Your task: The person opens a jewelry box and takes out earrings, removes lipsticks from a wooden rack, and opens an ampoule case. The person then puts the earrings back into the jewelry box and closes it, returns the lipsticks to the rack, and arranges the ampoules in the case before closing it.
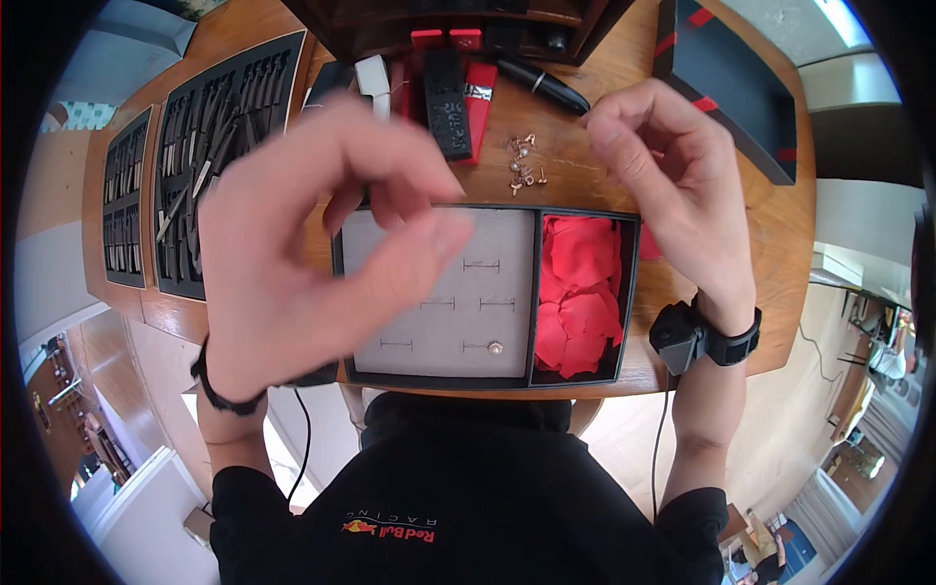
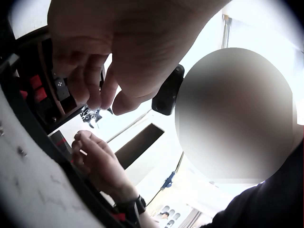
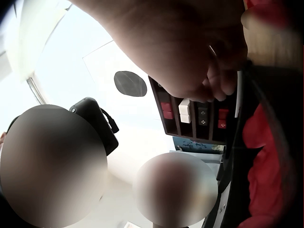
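A black box [image 1: 532, 292] stands in front of me, with a grey slotted pad [image 1: 439, 361] on its left and red fabric petals [image 1: 579, 255] in its right compartment. One small pearl piece of jewellery [image 1: 495, 347] sits at a lower slot of the pad. Blurred, my left hand [image 1: 292, 244] hovers over the pad's left part, fingers curved, a gap showing between thumb and index finger. My right hand [image 1: 682, 175] is raised past the box's far right corner, thumb close to its bent fingers; whether it pinches something small I cannot tell. Beside it lie several small gold-coloured jewellery pieces [image 1: 526, 161].
Black trays [image 1: 229, 146] of dark strips lie at the left. Behind the box are black and red small boxes [image 1: 448, 102], a white tag-like piece [image 1: 372, 76] and a black pen-like object [image 1: 541, 83]. A dark wooden shelf [image 1: 458, 19] and a black lid [image 1: 731, 88] stand farther back.
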`<state>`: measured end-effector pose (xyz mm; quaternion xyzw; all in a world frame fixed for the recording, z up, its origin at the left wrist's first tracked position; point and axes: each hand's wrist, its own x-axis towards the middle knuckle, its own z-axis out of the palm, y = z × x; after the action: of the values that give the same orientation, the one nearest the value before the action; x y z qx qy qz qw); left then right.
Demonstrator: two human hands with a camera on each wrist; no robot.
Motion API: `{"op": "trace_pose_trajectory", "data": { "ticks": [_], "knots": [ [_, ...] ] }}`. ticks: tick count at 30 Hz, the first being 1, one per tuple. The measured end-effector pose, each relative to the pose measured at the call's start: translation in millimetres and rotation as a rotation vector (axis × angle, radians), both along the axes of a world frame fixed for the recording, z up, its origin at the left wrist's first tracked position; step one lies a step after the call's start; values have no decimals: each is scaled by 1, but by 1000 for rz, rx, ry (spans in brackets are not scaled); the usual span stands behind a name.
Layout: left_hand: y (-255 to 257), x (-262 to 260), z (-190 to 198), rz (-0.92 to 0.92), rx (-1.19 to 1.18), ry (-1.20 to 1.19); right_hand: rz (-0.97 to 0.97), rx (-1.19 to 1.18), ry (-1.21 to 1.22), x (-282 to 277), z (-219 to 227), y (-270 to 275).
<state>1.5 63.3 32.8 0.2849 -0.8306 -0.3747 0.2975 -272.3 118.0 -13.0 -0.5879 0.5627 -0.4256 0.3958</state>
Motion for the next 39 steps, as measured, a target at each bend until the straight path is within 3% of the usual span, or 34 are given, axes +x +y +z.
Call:
{"op": "trace_pose_trajectory", "data": {
  "ticks": [1, 8, 11, 13, 16, 23, 26, 29, 30, 32, 34, 36, 39],
  "knots": [
    [-8, -4, -1, 32, 152, 109, -19, -11, 16, 3, -4, 0],
    [-37, 6, -27, 81, 294, 360, 43, 122, 309, 7, 18, -8],
    [-39, 16, -33, 73, 307, 384, 119, 133, 451, 8, 21, -20],
    [-39, 17, -36, 72, 315, 396, 199, -24, 560, 7, 14, -27],
    [-36, 13, -35, 55, 318, 398, 307, -43, 640, 11, 19, -40],
    [-34, 9, -36, 36, 311, 431, 357, -10, 771, 18, 17, -50],
    [-32, 11, -35, 24, 349, 420, 293, -96, 773, 16, 22, -44],
    [-25, 9, -30, -5, 364, 366, 109, 162, 323, 23, 43, -25],
    [-23, 9, -29, -24, 348, 310, 113, 162, 325, 25, 44, -16],
    [-18, 6, -35, -25, 314, 313, 142, 251, -441, 28, 40, 0],
    [-16, 3, -37, -100, 152, 258, 177, 235, -545, 33, 35, 5],
    [-15, 1, -37, -114, 133, 236, 174, 326, -663, 38, 34, 6],
    [-15, 0, -38, -134, 92, 201, 177, 274, -644, 41, 21, 8]
  ]
}}
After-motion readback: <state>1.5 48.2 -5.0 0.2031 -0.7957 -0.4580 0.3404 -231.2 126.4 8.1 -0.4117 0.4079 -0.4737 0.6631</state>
